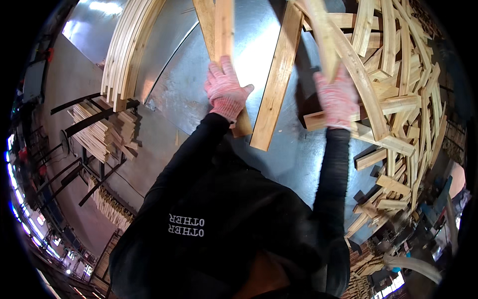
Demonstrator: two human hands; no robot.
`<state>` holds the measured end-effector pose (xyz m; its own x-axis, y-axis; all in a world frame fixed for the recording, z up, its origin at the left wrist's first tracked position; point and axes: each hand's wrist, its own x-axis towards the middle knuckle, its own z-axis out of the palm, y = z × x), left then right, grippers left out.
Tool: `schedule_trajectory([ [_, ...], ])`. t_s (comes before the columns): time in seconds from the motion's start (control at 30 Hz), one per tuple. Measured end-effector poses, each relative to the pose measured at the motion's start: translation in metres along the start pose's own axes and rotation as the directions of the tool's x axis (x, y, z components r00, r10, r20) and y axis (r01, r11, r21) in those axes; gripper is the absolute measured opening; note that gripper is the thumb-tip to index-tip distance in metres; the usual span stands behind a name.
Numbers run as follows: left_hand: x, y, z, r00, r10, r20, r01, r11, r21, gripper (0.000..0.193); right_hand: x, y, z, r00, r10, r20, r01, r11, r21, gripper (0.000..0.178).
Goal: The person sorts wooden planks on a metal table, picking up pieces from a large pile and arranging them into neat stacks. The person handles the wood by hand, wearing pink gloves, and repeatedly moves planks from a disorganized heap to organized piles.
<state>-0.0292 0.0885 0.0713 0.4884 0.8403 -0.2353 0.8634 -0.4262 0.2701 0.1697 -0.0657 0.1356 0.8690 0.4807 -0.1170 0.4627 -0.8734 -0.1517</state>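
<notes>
My left hand [226, 89], in a pink-and-white knit glove, lies on a light wooden board [224, 30]. Its fingers are stretched along the wood and the thumb sticks out to the right. Beneath it, another board [242, 124] shows its near end. My right hand [337, 99], in a matching glove and blurred by motion, grips the near end of a wooden plank [322, 37] between thumb and fingers. Between my hands a separate wooden board [277, 79] lies slanted on the shiny metal tabletop [184, 84].
A jumbled heap of wooden pieces [393, 104] covers the table's right side. At the far left stands a neat row of long strips [130, 45]. Below it, a dark metal rack [94, 119] carries stacked wood [92, 132]. One curved plank [361, 74] arches beside my right hand.
</notes>
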Motion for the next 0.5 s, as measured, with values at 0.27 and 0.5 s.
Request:
schedule_trajectory([
  [0.27, 0.016, -0.027, -0.003, 0.987, -0.052, 0.154, 0.057, 0.998, -0.029, 0.099, 0.058, 0.101, 0.005, 0.99, -0.134, -0.054, 0.099, 0.9, -0.425, 0.087],
  [0.5, 0.016, -0.113, -0.024, 0.965, 0.173, 0.197, 0.088, 0.492, -0.866, 0.083, 0.052, 0.087, -0.021, 0.996, 0.07, 0.056, -0.051, 0.958, -0.282, 0.086],
])
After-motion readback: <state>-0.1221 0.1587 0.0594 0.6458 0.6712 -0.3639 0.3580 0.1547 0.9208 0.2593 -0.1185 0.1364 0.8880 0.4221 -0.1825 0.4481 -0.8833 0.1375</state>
